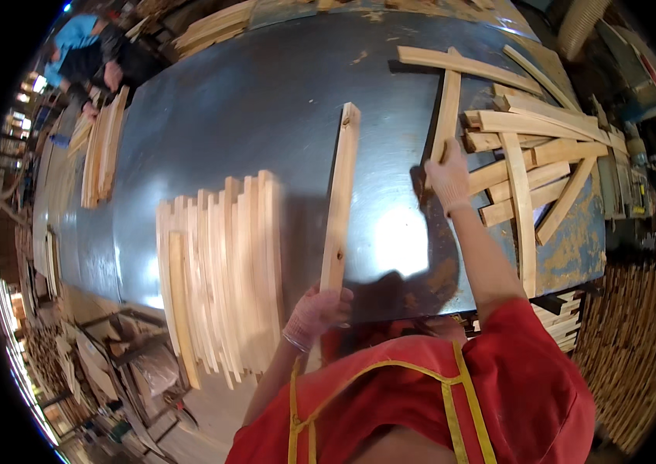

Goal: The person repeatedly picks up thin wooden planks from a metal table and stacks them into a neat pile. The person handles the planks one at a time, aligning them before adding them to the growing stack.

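My left hand [317, 315], in a pale pinkish glove, is closed around the near end of a long wooden strip [341, 201]. That strip points away from me across the dark metal tabletop [212, 108]. Farther out and to the right, my gloved right hand [449, 178] grips the near end of another wooden strip [447, 108]. The far end of this second strip meets a crosswise wooden slat [471, 69]. A row of pale wooden strips [223, 271] lies side by side to the left of my left hand, their near ends jutting past the table edge.
Right of my right hand lies a loose, crossed pile of wooden slats [544, 122]. At the far left, a person in blue [76, 35] stands by a smaller strip stack [104, 155]. Many stacked strips [637, 340] fill the lower right. A metal-framed cart [138, 348] stands at the lower left.
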`<state>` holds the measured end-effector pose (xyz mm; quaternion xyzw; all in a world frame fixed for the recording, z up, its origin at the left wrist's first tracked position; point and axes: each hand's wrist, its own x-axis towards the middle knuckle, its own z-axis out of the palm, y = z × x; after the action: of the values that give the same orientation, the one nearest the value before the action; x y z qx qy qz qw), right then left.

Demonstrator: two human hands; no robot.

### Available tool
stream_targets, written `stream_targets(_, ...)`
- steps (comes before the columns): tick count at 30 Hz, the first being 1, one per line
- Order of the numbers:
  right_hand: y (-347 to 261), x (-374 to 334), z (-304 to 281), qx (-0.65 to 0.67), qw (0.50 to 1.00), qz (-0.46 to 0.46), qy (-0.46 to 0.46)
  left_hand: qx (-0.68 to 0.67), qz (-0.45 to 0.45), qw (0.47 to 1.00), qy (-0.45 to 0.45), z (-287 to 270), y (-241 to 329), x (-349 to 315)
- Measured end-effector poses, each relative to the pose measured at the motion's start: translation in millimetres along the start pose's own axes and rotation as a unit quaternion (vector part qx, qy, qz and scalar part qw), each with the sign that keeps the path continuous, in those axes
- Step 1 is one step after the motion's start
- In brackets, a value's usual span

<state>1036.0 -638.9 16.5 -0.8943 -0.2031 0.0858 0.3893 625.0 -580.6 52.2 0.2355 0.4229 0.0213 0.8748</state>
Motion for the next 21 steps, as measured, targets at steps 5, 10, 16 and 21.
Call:
stream_targets(5, -16.1, -175.0, -16.1, -0.002, 0.985, -0.005, -0.173, 0.002, 0.035, 0.998, -0.056, -14.0, -11.7, -37.8)
stream_targets(10, -34.2, -231.7, -2.3, -0.062, 0.954, -0.102, -0.275, 0.273, 0.206, 0.935, 0.090, -29.0, -43.9, -68.1)
stream_targets(16, -106.3, -265.3, 47.3, 0.349, 0.818, 0.073, -0.451, 0.699, 0.196, 0.652, 0.217, -70.8, -87.3, -82.9)
stream_targets(21, -131.9, -308.4, 88.6, 0.133, 0.889, 0.059, -0.434, 0.715, 0.208, 0.636, 0.203, -64.4, -74.5, -113.9)
